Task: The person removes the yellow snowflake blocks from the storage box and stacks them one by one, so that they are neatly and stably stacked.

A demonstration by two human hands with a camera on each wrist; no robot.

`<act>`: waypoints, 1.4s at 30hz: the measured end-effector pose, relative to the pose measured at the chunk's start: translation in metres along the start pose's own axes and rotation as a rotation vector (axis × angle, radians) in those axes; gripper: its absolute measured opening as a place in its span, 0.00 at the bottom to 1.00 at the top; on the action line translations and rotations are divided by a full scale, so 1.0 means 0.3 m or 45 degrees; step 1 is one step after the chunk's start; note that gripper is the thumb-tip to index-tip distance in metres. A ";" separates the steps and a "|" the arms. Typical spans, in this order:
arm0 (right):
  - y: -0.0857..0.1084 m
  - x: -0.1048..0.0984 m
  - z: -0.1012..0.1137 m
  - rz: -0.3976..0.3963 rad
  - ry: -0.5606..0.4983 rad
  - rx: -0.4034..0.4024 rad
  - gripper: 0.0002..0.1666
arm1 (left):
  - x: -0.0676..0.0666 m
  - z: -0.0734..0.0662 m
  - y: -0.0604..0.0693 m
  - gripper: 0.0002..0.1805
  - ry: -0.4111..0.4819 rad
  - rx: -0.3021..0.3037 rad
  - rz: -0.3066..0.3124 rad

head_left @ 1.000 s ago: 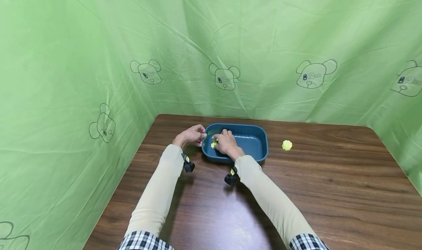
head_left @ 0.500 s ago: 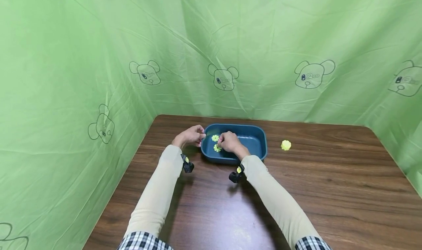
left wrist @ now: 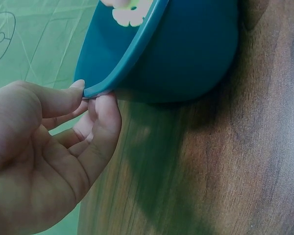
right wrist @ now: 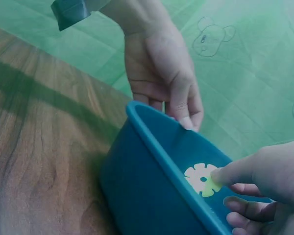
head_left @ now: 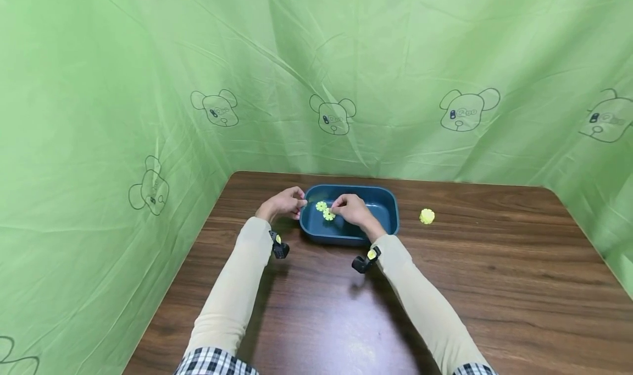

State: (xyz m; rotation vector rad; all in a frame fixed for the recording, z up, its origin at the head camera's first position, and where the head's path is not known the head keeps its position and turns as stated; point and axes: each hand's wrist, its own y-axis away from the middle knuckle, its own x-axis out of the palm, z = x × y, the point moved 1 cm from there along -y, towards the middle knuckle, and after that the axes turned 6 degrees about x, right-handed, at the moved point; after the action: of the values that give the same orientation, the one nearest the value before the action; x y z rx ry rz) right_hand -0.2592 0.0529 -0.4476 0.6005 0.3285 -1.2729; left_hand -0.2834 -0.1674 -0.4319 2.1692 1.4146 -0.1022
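My left hand pinches the left rim of a blue plastic basin between thumb and fingers. My right hand is over the inside of the basin, pinching a yellow flower-shaped disc by its edge. That disc has notched petals and a small centre hole. Just beyond it, a second flower-shaped disc is in the left part of the basin. In the right wrist view, the thumb of my right hand lies against the disc's edge. The basin's near wall hides part of the inside there.
A yellow clump, perhaps stacked discs, sits on the brown wooden table right of the basin. Green cloth with bear-head drawings hangs behind the table and on the left. Each wrist wears a small black camera.
The right hand has shifted right, uncovering two flower discs. Its disc has moved away from me, towards the other one. The left hand stays on the rim.
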 end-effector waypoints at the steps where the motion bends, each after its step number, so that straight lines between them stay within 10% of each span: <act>1: 0.005 -0.006 0.000 -0.003 -0.013 0.003 0.07 | -0.001 0.001 0.000 0.08 -0.001 0.002 0.000; 42: 0.182 -0.293 -0.146 -0.314 -0.159 -0.021 0.14 | 0.003 -0.007 0.005 0.08 -0.004 0.003 0.009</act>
State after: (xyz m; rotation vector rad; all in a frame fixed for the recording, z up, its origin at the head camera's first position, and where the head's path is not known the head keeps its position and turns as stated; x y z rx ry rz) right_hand -0.2271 0.1576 -0.4220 0.4738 0.3159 -1.5358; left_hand -0.2822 -0.1662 -0.4296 2.1746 1.4054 -0.1051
